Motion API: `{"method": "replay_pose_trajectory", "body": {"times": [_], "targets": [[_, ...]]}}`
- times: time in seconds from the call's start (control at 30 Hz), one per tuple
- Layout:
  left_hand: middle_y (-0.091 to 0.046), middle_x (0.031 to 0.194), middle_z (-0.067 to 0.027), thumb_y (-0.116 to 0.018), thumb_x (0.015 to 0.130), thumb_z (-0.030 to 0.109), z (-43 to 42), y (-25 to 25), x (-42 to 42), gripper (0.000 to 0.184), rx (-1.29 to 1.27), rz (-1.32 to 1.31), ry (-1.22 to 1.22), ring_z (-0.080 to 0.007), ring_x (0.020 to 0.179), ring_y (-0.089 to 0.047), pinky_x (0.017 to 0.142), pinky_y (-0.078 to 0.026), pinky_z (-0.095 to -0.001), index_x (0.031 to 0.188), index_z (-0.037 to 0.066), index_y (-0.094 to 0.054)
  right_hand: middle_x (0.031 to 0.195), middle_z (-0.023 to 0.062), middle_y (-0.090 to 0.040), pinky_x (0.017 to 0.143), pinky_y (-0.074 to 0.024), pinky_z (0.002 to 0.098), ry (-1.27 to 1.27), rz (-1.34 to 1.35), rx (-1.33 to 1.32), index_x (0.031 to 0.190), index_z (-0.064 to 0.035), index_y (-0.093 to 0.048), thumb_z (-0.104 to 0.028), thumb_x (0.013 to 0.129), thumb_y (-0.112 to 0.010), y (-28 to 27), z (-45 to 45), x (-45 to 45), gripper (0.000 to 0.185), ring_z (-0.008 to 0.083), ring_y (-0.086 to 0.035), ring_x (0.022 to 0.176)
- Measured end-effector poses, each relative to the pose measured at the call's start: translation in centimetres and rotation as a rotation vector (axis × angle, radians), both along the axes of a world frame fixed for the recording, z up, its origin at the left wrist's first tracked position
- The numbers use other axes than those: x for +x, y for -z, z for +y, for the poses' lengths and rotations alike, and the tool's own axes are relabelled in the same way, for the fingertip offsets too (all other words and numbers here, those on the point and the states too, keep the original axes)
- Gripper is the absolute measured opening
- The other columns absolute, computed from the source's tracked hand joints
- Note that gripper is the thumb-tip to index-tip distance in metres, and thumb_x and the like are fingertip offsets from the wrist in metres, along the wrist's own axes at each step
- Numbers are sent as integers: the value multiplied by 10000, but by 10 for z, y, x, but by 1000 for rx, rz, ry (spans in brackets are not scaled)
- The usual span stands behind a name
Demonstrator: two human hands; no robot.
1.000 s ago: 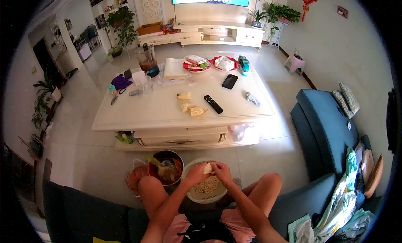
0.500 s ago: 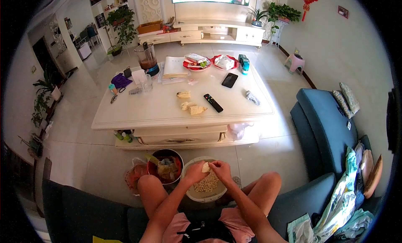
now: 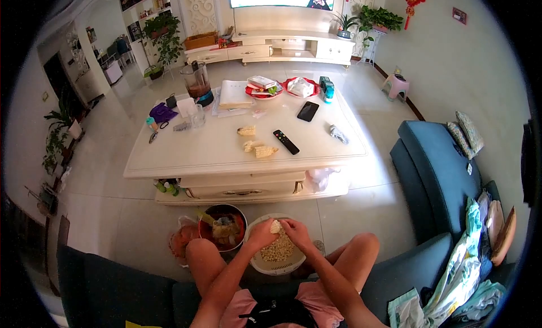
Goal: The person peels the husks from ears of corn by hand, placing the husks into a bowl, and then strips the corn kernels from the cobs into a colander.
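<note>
A pale piece of corn cob [image 3: 275, 227] is held between my hands, above a white basket [image 3: 255, 265]. My left hand [image 3: 261, 235] wraps round the cob from the left. The fingers of my right hand [image 3: 296, 234] are bent and press on its right side; the fingertips are partly hidden. Loose corn kernels [image 3: 276, 251] lie in the basket below. Just left of it stands a metal pot [image 3: 246, 229] with a red inside, containing a bag and other things I cannot make out.
On the white table [image 3: 197, 153] ahead lie corn cobs [image 3: 266, 151], a remote control [image 3: 286, 142], a phone [image 3: 307, 111] and a blender [image 3: 196, 82]. A reddish plastic bag [image 3: 182, 243] sits left of the pot. Clothes [image 3: 460, 277] lie on the sofa at right.
Both hands stay over the basket with the cob between them, their fingers shifting slightly. The view has moved a little, and the television picture differs.
</note>
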State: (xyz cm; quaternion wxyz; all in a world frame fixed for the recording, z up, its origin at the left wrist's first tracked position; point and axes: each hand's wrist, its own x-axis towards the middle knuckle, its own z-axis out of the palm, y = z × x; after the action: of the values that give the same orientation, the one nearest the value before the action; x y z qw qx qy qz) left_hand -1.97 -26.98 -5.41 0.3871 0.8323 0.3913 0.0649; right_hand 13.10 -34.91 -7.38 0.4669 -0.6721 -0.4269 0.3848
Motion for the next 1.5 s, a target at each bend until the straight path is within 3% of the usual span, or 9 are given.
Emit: {"method": "replay_pose_trajectory", "body": {"times": [0.1, 0.53, 0.83, 0.93, 1.0, 1.23, 1.3, 1.43, 1.5], "targets": [[-591, 1078, -204, -717, 753, 270, 3, 4, 1, 610, -14, -62, 62, -363, 989, -585, 827, -472, -443, 1245, 11, -466, 997, 115, -670, 755, -498, 308, -134, 170, 36, 1164, -23, -609, -312, 911, -603, 15, 2, -3, 384, 179, -635, 849], [-594, 1050, -212, -706, 744, 268, -6, -3, 4, 487, 37, -44, 37, -387, 996, -568, 833, -466, -451, 1108, 16, -503, 923, 94, -667, 659, -540, 275, -86, 282, 52, 1119, 10, -605, -203, 926, -591, 9, 0, -5, 288, 141, -636, 790], [-580, 1081, -213, -671, 769, 287, -8, -6, 6, 440, 25, 28, 19, -390, 1013, -561, 842, -456, -462, 1084, 20, -520, 814, 162, -658, 672, -510, 334, -86, -138, 59, 1082, 33, -600, -302, 954, -515, 8, -3, 0, 369, 222, -652, 721], [-580, 1090, -213, -677, 767, 302, -8, -7, 7, 457, 22, 29, 10, -389, 1022, -559, 849, -453, -464, 1090, 23, -516, 840, 148, -661, 692, -513, 319, -72, -67, 40, 1096, 23, -607, -306, 968, -488, 26, 1, 3, 373, 214, -643, 719], [-580, 1094, -213, -682, 763, 310, -6, -1, 8, 476, 19, 33, 3, -390, 1027, -558, 853, -451, -465, 1102, 25, -509, 893, 130, -661, 691, -521, 310, -26, 290, 11, 1125, 7, -607, -325, 963, -507, 11, -1, -2, 383, 198, -632, 718], [-587, 1074, -209, -747, 726, 428, -5, -2, 4, 651, -73, 27, -2, -390, 996, -574, 822, -471, -464, 1149, 27, -457, 884, 65, -644, 577, -495, 254, -147, 196, -25, 1143, -17, -602, -303, 951, -542, 9, -1, -1, 350, 112, -599, 705], [-593, 1059, -200, -759, 717, 473, -4, 6, 4, 705, -102, 9, -15, -386, 956, -588, 799, -483, -463, 1173, 31, -453, 936, 113, -657, 671, -527, 311, -164, 156, -64, 1159, -7, -589, -360, 943, -548, 3, 0, 0, 416, 178, -634, 783], [-585, 1060, -211, -747, 749, 412, -5, 11, 5, 616, -13, -15, 11, -390, 958, -584, 794, -476, -466, 1139, 17, -481, 903, 128, -656, 666, -516, 338, -125, 32, -44, 1136, -8, -599, -359, 948, -533, 3, -2, -1, 403, 199, -634, 766], [-582, 1060, -213, -739, 766, 380, -4, 14, 4, 575, 3, -20, 36, -392, 965, -580, 801, -470, -464, 1130, 11, -490, 838, 181, -642, 636, -492, 400, -103, -109, 54, 1052, -4, -614, -331, 958, -502, 12, -1, -2, 359, 293, -631, 712]]}}
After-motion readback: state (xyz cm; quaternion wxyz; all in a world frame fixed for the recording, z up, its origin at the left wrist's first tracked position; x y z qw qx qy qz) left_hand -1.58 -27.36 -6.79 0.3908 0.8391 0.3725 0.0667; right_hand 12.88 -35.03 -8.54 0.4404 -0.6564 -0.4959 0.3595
